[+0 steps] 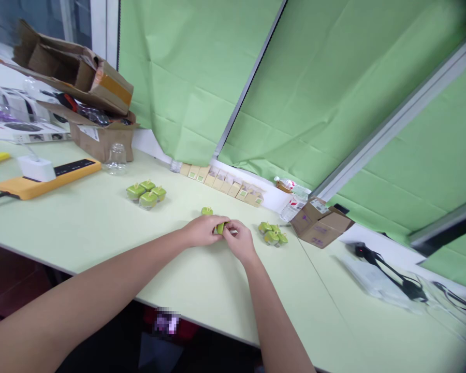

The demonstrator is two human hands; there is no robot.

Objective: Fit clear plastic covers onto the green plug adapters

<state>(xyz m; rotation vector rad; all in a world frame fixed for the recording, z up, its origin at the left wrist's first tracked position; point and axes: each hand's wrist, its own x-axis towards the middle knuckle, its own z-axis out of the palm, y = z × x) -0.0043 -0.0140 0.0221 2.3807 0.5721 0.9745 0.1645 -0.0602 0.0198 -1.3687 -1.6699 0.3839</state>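
Observation:
Between my two hands, just above the middle of the table (202, 269), is a small green-topped cup (220, 228). My left hand (204, 230) is closed around its left side. From the right, my right hand (238, 239) pinches its edge; the fingers partly hide the cup. Right behind my left hand stands another green-topped cup (207, 211). A cluster of several such cups (147, 199) sits to the left, each with a small loop on top. A similar cluster (272, 237) is to the right of my right hand.
Small beige boxes (227, 184) line the wall. At the left are an orange power strip (42, 181), a clear plastic jar (117, 159) and open cardboard boxes (104, 140). A carton (320, 224), plastic bottles (293, 204) and black cables (396, 274) lie to the right.

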